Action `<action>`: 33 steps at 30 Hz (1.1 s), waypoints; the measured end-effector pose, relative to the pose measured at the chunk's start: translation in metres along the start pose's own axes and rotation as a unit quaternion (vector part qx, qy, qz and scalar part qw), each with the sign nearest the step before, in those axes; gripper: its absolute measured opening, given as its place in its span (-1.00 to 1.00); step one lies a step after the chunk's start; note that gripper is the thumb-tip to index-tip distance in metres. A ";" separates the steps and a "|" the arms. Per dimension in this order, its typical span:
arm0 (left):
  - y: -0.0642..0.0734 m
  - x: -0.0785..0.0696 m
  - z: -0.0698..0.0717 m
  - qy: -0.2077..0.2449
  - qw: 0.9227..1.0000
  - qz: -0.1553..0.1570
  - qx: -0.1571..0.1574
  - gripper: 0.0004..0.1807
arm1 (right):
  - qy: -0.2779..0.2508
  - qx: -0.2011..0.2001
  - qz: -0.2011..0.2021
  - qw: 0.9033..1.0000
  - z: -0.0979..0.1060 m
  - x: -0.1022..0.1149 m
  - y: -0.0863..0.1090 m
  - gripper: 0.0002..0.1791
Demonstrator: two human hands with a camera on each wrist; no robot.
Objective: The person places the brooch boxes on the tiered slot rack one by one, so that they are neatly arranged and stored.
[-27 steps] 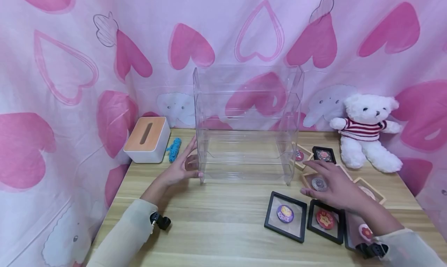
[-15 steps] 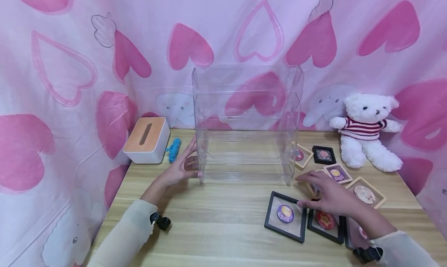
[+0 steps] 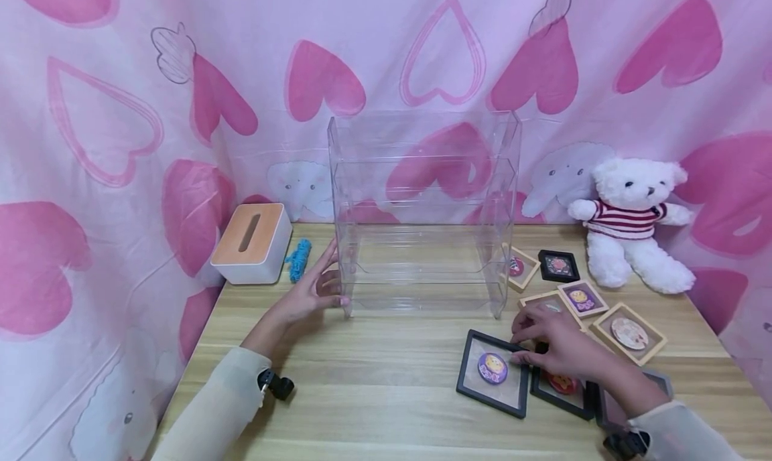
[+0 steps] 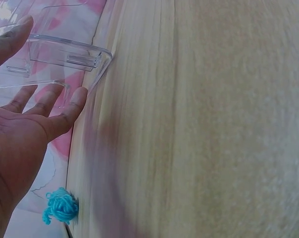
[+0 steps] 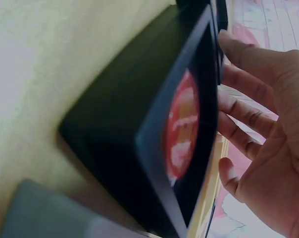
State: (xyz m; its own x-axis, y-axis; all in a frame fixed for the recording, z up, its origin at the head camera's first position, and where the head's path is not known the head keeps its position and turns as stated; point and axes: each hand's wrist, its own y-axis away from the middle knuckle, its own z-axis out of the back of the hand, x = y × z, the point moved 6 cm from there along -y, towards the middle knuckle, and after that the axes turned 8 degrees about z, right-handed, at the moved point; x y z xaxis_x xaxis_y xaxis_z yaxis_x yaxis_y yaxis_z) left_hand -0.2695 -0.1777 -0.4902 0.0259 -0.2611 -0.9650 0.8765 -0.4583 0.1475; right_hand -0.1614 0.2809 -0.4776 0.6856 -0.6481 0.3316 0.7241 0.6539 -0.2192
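A clear acrylic tiered rack [image 3: 422,233] stands upright at the middle back of the table. My left hand [image 3: 307,293] is at its left side, thumb at the lower front corner; in the left wrist view its fingers lie spread along the clear panel [image 4: 65,54]. My right hand [image 3: 563,340] hovers over a black frame with a red badge [image 5: 181,131], fingers loosely bent and nothing gripped. Its thumb tip is right at the corner of another black frame with a purple badge [image 3: 506,397]. A third dark frame [image 3: 612,411] is partly hidden under the forearm.
Several wooden frames lie right of the rack, including one with a pale badge [image 3: 630,334], beside a small black frame [image 3: 558,267]. A white teddy bear [image 3: 630,226] sits back right. At left are a wood-topped tissue box [image 3: 252,243] and a blue yarn bundle [image 3: 298,260].
My right hand has moved from over the wooden frames toward the near black frames, its fingers drawing closer together. The wooden frames behind it show more now. My left hand stays at the rack.
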 end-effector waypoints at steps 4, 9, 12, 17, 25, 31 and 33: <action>0.000 0.000 0.000 0.000 1.000 -0.001 -0.002 0.40 | 0.001 -0.006 -0.002 1.000 -0.004 -0.001 0.000 -0.83; 0.000 0.001 -0.001 0.001 1.000 0.004 -0.003 0.39 | 0.001 -0.019 0.001 1.000 -0.006 -0.003 0.000 -0.73; 0.000 0.000 -0.002 0.005 1.000 0.005 -0.001 0.39 | -0.011 -0.020 0.000 1.000 -0.006 -0.004 0.000 -0.71; 0.001 0.000 -0.003 0.011 1.000 0.002 0.004 0.39 | -0.038 -0.022 -0.010 0.999 -0.006 -0.005 0.002 -0.71; 0.001 0.002 -0.001 0.008 1.000 -0.005 0.005 0.39 | -0.121 -0.029 -0.032 0.992 0.001 -0.007 0.003 -0.74; 0.000 0.003 -0.001 0.011 1.000 -0.009 0.009 0.39 | -0.181 -0.064 -0.031 0.981 0.006 -0.006 0.003 -0.71; 0.000 0.002 -0.001 0.012 1.000 -0.012 0.010 0.39 | -0.187 -0.087 -0.017 0.978 0.011 -0.004 0.003 -0.65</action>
State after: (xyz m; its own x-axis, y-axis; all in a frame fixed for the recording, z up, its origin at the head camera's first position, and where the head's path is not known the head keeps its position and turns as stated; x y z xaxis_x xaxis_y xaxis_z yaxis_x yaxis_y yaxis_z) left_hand -0.2687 -0.1772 -0.4929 0.0176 -0.2297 -0.9731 0.8676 -0.4803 0.1290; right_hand -0.1632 0.2899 -0.4693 0.6091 -0.4583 0.6473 0.7703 0.5364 -0.3450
